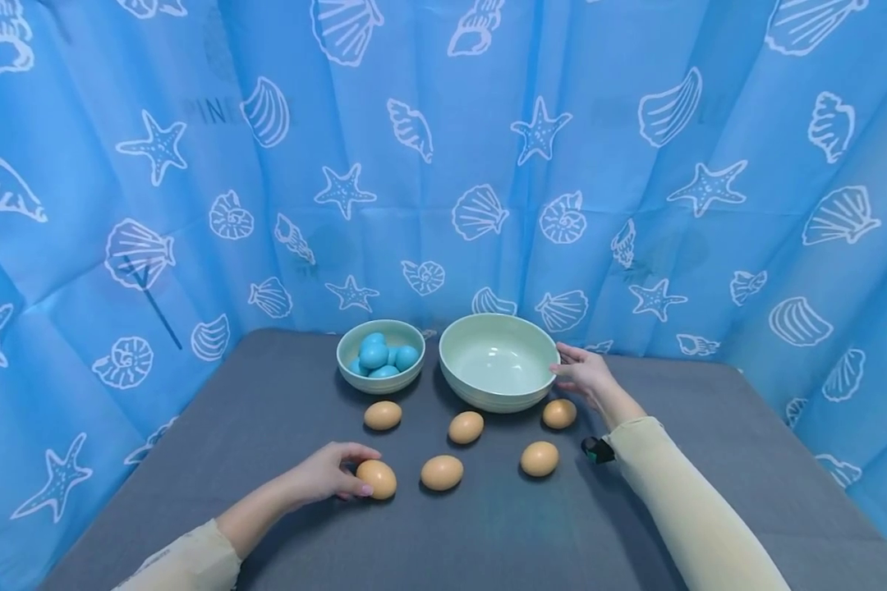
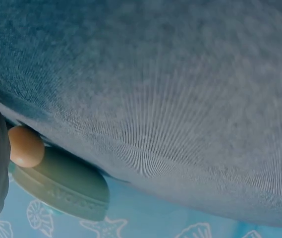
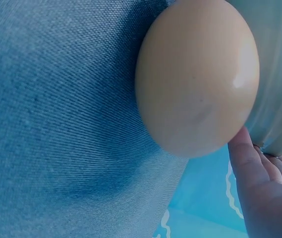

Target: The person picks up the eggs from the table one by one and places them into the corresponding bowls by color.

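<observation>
My left hand (image 1: 337, 472) pinches a brown egg (image 1: 376, 479) at the front left of the grey cloth, thumb in front and a finger behind. Towards the back, my right hand (image 1: 586, 377) touches the right side of the large pale green bowl (image 1: 498, 357) with extended fingers. No egg shows inside this bowl. Just below that hand lies another brown egg (image 1: 559, 414); in the right wrist view a brown egg (image 3: 197, 79) fills the middle, with the fingers (image 3: 250, 161) at the bowl's wall behind it.
To the left, a smaller pale green bowl (image 1: 347, 377) holds several blue eggs (image 1: 374, 355). More brown eggs lie before the bowls, including one egg (image 1: 441, 473) beside my left hand. A black device (image 1: 597, 449) sits at my right wrist. A shell-patterned blue curtain (image 1: 443, 164) hangs behind the table.
</observation>
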{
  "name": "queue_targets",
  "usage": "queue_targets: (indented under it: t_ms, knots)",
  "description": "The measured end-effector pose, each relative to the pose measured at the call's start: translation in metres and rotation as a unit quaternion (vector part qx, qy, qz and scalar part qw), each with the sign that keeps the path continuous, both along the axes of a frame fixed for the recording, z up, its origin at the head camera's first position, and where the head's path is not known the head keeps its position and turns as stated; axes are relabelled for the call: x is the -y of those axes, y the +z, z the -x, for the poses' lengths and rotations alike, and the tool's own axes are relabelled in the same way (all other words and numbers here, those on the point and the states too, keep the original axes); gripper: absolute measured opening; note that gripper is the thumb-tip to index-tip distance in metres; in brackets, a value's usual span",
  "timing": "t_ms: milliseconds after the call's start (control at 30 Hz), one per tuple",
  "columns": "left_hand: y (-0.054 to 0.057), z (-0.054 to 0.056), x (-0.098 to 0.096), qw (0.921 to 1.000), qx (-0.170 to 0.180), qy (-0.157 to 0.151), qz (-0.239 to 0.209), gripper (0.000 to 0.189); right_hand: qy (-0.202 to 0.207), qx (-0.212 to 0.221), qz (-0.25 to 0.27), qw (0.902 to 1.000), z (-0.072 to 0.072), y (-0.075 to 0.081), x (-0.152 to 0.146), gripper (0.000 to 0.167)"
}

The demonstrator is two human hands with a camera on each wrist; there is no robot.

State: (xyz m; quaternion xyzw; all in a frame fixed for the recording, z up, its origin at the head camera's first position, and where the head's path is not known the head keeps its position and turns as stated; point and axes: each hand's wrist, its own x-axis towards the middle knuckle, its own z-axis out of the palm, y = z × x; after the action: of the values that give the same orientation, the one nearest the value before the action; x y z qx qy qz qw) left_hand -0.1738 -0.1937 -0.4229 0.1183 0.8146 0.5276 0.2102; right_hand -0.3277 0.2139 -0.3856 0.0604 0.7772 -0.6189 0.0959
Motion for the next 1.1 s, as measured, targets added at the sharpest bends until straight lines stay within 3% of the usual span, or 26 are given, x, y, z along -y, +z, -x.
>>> queue_targets:
  t_ms: [200, 467, 833, 1100]
  knots:
    - [0.003, 0.002, -0.003, 0.9999, 0.002, 0.017, 0.001, 0.045, -0.002, 0.002, -0.004, 1.0000, 0.001, 0.001, 0.000, 0.063]
    - [0.013, 0.008, -0.011, 0.9988, -0.031, 0.038, -0.008, 0.043, -0.003, 0.005, -0.019, 0.9998, -0.001, 0.001, 0.002, 0.064]
    - [0.023, 0.029, -0.037, 0.9957, -0.030, 0.050, -0.071, 0.047, -0.003, 0.008, -0.018, 0.9998, 0.001, 0.001, 0.002, 0.062]
    - [0.022, 0.048, -0.062, 0.9900, -0.042, 0.103, -0.086, 0.045, -0.002, 0.008, -0.015, 0.9999, -0.001, 0.002, 0.000, 0.063]
